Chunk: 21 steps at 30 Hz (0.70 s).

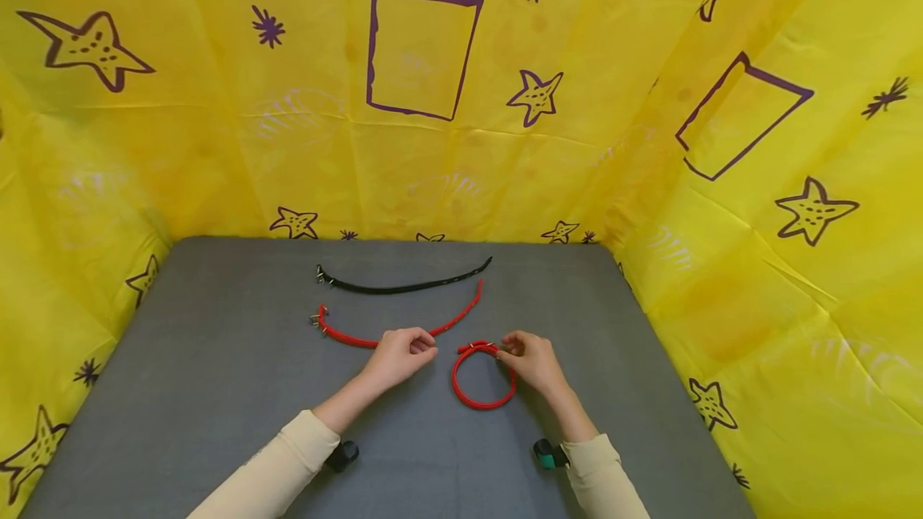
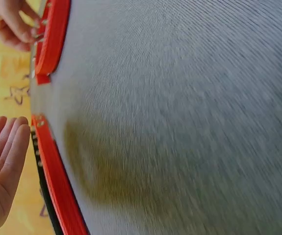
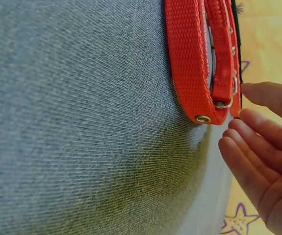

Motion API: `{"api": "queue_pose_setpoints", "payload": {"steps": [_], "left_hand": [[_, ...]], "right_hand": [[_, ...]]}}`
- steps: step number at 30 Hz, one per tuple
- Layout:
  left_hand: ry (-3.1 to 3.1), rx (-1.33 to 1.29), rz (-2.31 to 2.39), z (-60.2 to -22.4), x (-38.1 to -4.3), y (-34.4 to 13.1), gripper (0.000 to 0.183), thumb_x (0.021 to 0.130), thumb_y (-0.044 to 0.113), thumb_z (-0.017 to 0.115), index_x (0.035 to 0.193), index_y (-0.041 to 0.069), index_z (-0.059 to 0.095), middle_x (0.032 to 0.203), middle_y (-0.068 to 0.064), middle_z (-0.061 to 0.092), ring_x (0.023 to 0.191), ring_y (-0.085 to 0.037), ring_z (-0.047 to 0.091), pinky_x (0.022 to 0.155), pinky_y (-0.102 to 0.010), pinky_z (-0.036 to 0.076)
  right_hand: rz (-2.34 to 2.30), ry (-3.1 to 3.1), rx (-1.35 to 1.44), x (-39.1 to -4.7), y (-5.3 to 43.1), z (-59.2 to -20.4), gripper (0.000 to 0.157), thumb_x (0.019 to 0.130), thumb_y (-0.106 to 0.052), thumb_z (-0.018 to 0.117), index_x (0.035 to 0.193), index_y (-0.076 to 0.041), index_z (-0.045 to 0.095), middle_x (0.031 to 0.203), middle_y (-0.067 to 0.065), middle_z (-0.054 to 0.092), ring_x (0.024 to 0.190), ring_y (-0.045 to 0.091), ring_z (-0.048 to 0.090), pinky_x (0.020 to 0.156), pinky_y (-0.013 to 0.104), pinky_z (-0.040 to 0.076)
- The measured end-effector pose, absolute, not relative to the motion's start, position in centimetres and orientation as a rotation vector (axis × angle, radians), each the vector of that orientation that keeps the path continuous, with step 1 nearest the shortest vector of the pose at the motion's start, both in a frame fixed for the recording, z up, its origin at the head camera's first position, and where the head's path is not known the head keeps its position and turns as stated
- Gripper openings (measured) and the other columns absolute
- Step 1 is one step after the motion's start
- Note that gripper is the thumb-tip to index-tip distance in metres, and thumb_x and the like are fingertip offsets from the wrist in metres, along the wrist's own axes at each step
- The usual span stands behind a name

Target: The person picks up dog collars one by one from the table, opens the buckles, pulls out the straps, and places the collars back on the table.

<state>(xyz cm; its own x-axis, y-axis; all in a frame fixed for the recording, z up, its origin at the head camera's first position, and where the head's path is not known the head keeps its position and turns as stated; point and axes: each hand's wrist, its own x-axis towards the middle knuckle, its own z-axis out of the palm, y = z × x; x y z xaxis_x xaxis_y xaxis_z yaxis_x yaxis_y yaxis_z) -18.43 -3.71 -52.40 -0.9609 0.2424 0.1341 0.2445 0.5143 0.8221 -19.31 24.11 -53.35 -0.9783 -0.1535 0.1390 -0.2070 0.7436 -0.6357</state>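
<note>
- The red woven-fabric collar fastened into a round loop [image 1: 481, 405] stands on edge on the grey cloth-covered table [image 1: 216, 391], to the right and nearer than the other straps.
- The right hand [image 1: 532, 357] is at the loop's far right side, beside its metal buckle [image 3: 236, 85]; thumb and fingers are parted and loosely bent, gripping nothing. Whether the thumb touches the buckle, I cannot tell.
- The left hand [image 1: 400, 355] is left of the loop, its fingers nearly straight and relaxed, with nothing in its grasp; from the head view it covers part of the unfastened red fabric collar [image 1: 356, 340].
- That collar lies in a shallow curve, its buckle end to the left.
- Beyond it lies the long black strap [image 1: 404, 290], buckle end also left.
- Yellow cloth walls with purple drawings [image 1: 324, 150] enclose the table's far, left and right sides.
</note>
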Motion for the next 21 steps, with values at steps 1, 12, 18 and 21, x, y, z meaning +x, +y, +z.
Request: {"api": "queue_pose_setpoints", "payload": {"steps": [1, 12, 18, 21], "left_hand": [[-2.734, -0.458, -1.468, -52.6, -18.5, -3.4, 0.007, 0.083, 0.014, 0.076, 0.088, 0.010, 0.073, 0.077, 0.006, 0.068, 0.068, -0.006, 0.063, 0.064, -0.024, 0.052], [-2.809, -0.491, -1.363, -54.3, -19.1, -0.7, 0.019, 0.083, 0.019, 0.076, 0.094, 0.004, 0.072, 0.077, 0.003, 0.067, 0.069, -0.011, 0.063, 0.064, -0.026, 0.051], [-2.824, -0.476, -1.391, -54.8, -18.9, 0.1, 0.022, 0.083, 0.021, 0.077, 0.095, 0.003, 0.072, 0.077, 0.002, 0.066, 0.070, -0.010, 0.062, 0.063, -0.026, 0.051], [-2.817, -0.474, -1.427, -54.9, -18.9, 0.5, 0.022, 0.083, 0.020, 0.077, 0.095, 0.003, 0.072, 0.077, 0.001, 0.067, 0.069, -0.010, 0.061, 0.061, -0.026, 0.051]], "right_hand": [[1.060, -2.866, 0.290, -19.2, 24.2, -53.3, 0.021, 0.079, -0.015, 0.081, 0.096, -0.004, 0.073, 0.084, 0.000, 0.071, 0.075, 0.013, 0.066, 0.067, 0.028, 0.053], [1.031, -2.869, 0.247, -18.2, 24.6, -53.5, 0.017, 0.078, -0.012, 0.081, 0.092, -0.007, 0.073, 0.078, -0.001, 0.068, 0.070, 0.012, 0.062, 0.062, 0.026, 0.050], [1.005, -2.876, 0.238, -17.9, 24.9, -53.9, 0.016, 0.079, -0.012, 0.080, 0.092, -0.007, 0.072, 0.079, 0.000, 0.068, 0.070, 0.011, 0.062, 0.063, 0.025, 0.050], [1.001, -2.874, 0.246, -17.8, 24.9, -54.1, 0.015, 0.079, -0.012, 0.080, 0.091, -0.007, 0.073, 0.078, -0.001, 0.068, 0.069, 0.011, 0.062, 0.062, 0.025, 0.050]]}}
